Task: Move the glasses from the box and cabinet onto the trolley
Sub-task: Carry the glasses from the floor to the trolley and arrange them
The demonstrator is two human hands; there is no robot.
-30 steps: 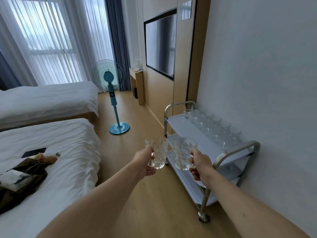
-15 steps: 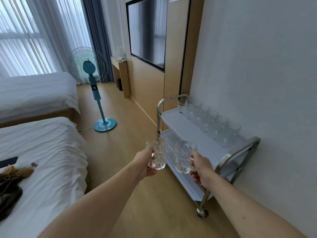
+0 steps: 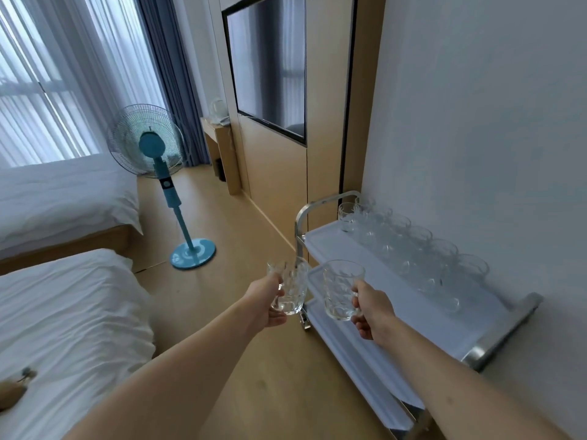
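- Head view, taking the trolley [image 3: 495, 347] as landmark: far to its left lie two white beds, the nearer bed [image 3: 63, 328] rumpled, the farther bed [image 3: 63, 198] beyond it by the curtained window.
- Between the beds and the trolley, well away on the wooden floor [image 3: 254, 392], stands a blue pedestal fan [image 3: 152, 147].
- Just left of the trolley's near corner, the left hand [image 3: 265, 301] is held out in the air, its fingers [image 3: 277, 312] closed around a patterned clear glass [image 3: 290, 289], which tilts a little and hangs over the floor beside the trolley.
- Right of that, the right hand [image 3: 371, 309] has its fingers [image 3: 357, 293] wrapped around a second glass [image 3: 341, 289], held upright in front of the trolley's front edge; whether it is over the lower shelf cannot be told for sure.
- The two held glasses are near each other but apart.
- On the trolley's top shelf, along the side against the white wall [image 3: 476, 122], stands a row of glasses [image 3: 409, 246], close together, running from the far handle toward the near handle.
- Behind the trolley, farther along the wall, a dark television screen [image 3: 270, 65] sits in a wooden panel.
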